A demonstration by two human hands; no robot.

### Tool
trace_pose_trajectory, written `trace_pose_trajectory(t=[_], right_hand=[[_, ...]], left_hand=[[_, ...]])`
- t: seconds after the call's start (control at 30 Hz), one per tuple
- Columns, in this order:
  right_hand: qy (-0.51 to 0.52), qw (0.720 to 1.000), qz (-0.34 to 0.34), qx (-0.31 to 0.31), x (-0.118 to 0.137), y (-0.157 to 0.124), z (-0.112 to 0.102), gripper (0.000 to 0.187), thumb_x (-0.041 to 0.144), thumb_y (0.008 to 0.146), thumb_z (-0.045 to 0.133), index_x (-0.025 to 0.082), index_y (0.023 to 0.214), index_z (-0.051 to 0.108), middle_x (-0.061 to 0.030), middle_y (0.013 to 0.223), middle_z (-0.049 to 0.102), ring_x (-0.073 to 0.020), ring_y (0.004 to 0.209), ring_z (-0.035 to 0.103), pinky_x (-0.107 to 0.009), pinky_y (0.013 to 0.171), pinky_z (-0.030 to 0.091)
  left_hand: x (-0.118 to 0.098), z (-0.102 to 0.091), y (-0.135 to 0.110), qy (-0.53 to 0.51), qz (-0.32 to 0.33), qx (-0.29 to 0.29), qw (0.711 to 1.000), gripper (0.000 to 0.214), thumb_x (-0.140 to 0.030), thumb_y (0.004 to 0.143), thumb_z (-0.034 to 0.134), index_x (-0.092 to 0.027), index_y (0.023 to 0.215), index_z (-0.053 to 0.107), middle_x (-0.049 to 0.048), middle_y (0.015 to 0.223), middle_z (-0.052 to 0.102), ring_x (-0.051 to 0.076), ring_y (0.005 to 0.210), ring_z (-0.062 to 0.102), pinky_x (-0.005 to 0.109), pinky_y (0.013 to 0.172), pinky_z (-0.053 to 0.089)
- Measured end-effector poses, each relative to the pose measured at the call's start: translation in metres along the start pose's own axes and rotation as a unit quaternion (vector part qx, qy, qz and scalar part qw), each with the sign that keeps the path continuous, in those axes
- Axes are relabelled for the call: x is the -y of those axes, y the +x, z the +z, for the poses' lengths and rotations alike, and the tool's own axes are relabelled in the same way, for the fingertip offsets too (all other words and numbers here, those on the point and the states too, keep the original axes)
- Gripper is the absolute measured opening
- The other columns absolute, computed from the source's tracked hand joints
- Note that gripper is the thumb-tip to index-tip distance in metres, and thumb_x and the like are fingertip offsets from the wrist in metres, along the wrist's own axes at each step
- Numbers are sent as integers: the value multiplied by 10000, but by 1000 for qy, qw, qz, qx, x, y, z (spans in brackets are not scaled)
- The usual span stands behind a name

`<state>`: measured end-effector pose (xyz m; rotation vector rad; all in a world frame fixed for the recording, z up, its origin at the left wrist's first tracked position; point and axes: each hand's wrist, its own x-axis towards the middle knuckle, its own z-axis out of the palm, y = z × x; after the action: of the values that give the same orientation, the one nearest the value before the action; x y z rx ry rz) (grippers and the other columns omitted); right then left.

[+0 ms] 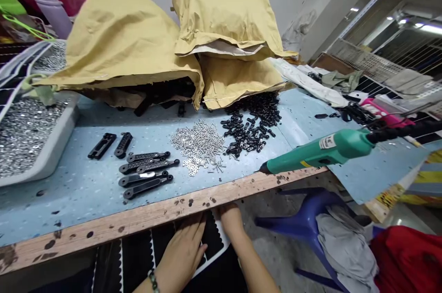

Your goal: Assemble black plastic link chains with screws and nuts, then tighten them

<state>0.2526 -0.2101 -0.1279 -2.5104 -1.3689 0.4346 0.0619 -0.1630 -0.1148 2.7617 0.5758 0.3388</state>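
Observation:
My left hand [183, 249], with a beaded bracelet at the wrist, lies over a black tray [216, 256] with a white rim, below the table's front edge. Its thumb stands apart and its fingers stretch forward, the tips hidden under the edge. At the tray's right rim is my right hand [231, 220]; the table edge hides its fingers, so I cannot make out its grip. Above, on the blue tabletop, lie several black lever-like parts [148, 178], two shorter black parts [102, 145] and a pile of small silver pins and washers [200, 141].
A green electric screwdriver [311, 155] slants over the table edge at right. Small black parts [250, 131] lie below yellow paper sacks [228, 7]. A grey tray of metal pieces [51, 159] stands at left. A blue plastic stool [307, 214] with clothes is at lower right.

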Motion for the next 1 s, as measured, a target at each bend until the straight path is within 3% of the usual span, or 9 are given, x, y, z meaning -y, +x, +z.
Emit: trace_pose_trajectory(t=[0.13,0.27,0.5,0.57,0.67,0.73,0.8,0.9,1.0], right_hand=[[182,978,63,-78,-39,-15,-20,585,600,914,300,142,818,652,-88,789,690,-188,741,641,-286,666,501],[295,941,140,-91,-53,-41,-33,592,714,813,367,183,622,543,-17,546,559,-173,513,549,-248,435,422],[330,888,263,-182,-65,-56,-51,619,791,734,405,189,694,544,-11,577,556,-174,523,528,-256,437,440],[279,912,221,-205,-54,-63,-61,552,731,762,468,197,643,538,-2,553,540,-164,520,519,-247,457,429],[191,952,-7,-239,-9,-68,-68,375,525,883,497,211,696,579,12,578,557,-136,510,520,-242,511,429],[169,921,-220,-274,33,-62,-64,325,471,913,489,225,719,573,7,618,577,-146,572,562,-271,607,476],[147,872,-344,-316,72,-54,-57,337,516,912,463,227,804,599,-29,722,621,-203,727,624,-395,812,498],[160,850,-388,-317,110,-43,-52,245,345,958,404,232,1093,574,-82,986,628,-271,1021,602,-526,977,425],[176,871,-386,-249,122,-29,-66,368,188,930,405,246,1291,449,-100,1173,556,-254,1129,562,-427,910,514]], left_hand=[[-11,-33,8,-67,-14,44,997,410,-239,898,497,-155,1299,509,138,1308,568,293,1150,573,421,938,501],[-24,-69,14,-202,-48,131,969,284,-245,918,456,-203,1143,623,78,1130,668,235,989,655,342,862,544],[-28,-71,19,-379,-113,197,897,343,-356,916,451,-199,1123,674,107,1119,676,274,994,640,358,886,507],[-29,-73,22,-505,-158,202,824,365,-442,921,446,-224,1026,719,89,1065,697,260,993,633,345,915,478],[-30,-83,26,-702,-236,223,634,509,-610,901,403,-232,1010,726,78,1084,690,258,1076,591,371,965,436],[-29,-95,28,-784,-273,186,525,620,-676,890,339,-208,1067,704,87,1073,686,261,1071,597,407,972,425],[-22,-110,28,-819,-300,84,482,573,-643,874,436,-183,1106,686,95,1054,689,266,1043,612,425,997,399],[-2,-139,21,-797,-324,-72,504,483,-486,782,683,-192,1165,658,93,1122,675,278,1091,588,411,1043,361],[23,-165,8,-675,-359,-125,632,438,-456,855,606,-267,1250,594,67,1232,627,276,1155,552,431,1048,371]])
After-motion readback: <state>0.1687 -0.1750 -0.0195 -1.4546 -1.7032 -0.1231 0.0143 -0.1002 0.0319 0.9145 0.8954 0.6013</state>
